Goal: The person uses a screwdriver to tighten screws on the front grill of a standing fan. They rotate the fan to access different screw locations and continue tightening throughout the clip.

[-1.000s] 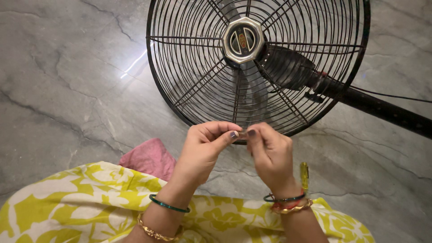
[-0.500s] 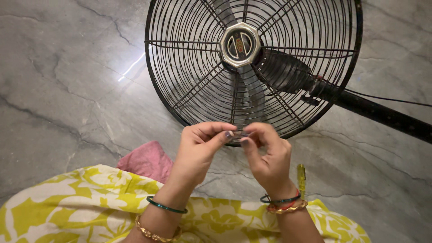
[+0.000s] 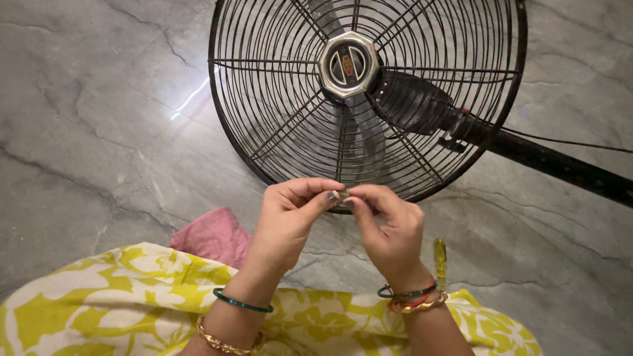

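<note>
**A:** Head view, the only one. Where are the hands?

**B:** Both are at the lowest point of the fan guard (image 3: 277, 99), the black wire cage lying face-up on the grey marble floor (image 3: 99, 132). The left hand (image 3: 290, 217) and the right hand (image 3: 389, 231) meet fingertip to fingertip right at the bottom rim.

**A:** Are they holding anything?

**B:** Each is pinched closed, thumb against forefinger, on a small fastening (image 3: 339, 206) at the rim. It is mostly hidden by the fingers, so I cannot tell whether it is a clip, a nut or a screw.

**A:** Which step does that look like?

**B:** I judge it to be fingertip work on that rim fastening. The cage is whole and closed over the blades, and the hub cap (image 3: 348, 64) sits in place at the centre.

**A:** Any tool in use?

**B:** No. A screwdriver (image 3: 440, 260) with a yellow-green handle lies on the floor just beside the right wrist, untouched. A pink cloth (image 3: 214, 237) lies near the left forearm.

**A:** What does a next move call for?

**B:** As I see it, a firm, steady pinch on such a small part, with one hand bracing the rim so the cage doesn't shift. If fingers don't suffice, the screwdriver is within easy reach of the right hand.
</note>
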